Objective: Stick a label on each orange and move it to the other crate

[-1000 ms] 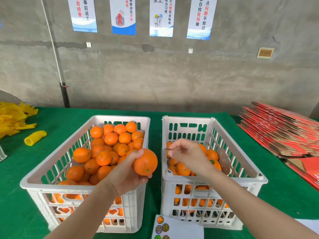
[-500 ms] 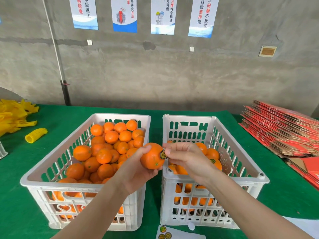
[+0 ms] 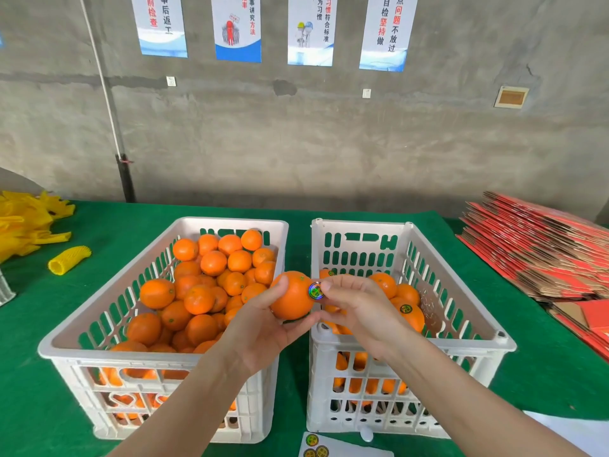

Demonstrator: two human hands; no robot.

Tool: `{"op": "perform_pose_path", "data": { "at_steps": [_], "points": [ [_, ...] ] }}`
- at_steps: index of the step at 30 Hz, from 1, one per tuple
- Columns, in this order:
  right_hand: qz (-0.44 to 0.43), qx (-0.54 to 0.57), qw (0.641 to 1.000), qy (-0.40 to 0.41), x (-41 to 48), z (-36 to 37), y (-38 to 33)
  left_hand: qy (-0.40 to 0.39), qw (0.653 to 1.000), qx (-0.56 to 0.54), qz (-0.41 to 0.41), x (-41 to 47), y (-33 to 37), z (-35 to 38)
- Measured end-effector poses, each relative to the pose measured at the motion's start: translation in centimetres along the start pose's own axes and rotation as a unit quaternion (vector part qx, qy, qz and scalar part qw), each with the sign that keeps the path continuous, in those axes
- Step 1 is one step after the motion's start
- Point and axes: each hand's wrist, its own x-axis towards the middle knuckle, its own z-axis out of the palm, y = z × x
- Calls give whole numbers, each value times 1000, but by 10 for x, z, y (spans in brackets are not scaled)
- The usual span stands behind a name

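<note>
Orange [image 3: 291,300]: one fruit is being held up over the gap between the two crates, level with their rims.
Left hand [image 3: 263,328]: it is cupping the orange from below, with thumb and fingers curling round the fruit.
Label [image 3: 315,290]: a round, shiny sticker is sitting on the orange's right side.
Right hand [image 3: 362,311]: one fingertip is pressing on the sticker's edge, and the other fingers are bending lightly, close together.
Left crate [image 3: 125,356]: white slotted plastic, it is holding a high heap of oranges.
Right crate [image 3: 461,345]: matching white plastic, it is holding fewer oranges, some showing round labels.
Sticker sheet [image 3: 316,448]: it is lying on the green table [image 3: 543,374] in front of the crates, partly cut off by the frame.
</note>
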Motion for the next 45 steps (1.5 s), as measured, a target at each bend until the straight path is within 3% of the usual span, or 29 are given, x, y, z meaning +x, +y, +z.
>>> {"op": "perform_pose_path", "data": {
  "at_steps": [4,8,15,25,40,45],
  "points": [
    [-3,17,1000,20,0,0,1,62,998,16,-13,3,-1,7],
    [-24,10,999,40,-2,4,4,52,998,-36,-18,4,-3,13],
    [-67,-91,992,61,-5,9,7,39,999,-26,-10,6,-5,16],
    [-212,-303,924,96,1,14,19,-15,1000,5,2,8,-7,13],
    [-210,-267,932,123,2,10,27,18,993,75,92,11,-11,9],
    [-134,-260,949,119,4,4,28,53,987,100,112,10,-7,7]
  ]
}}
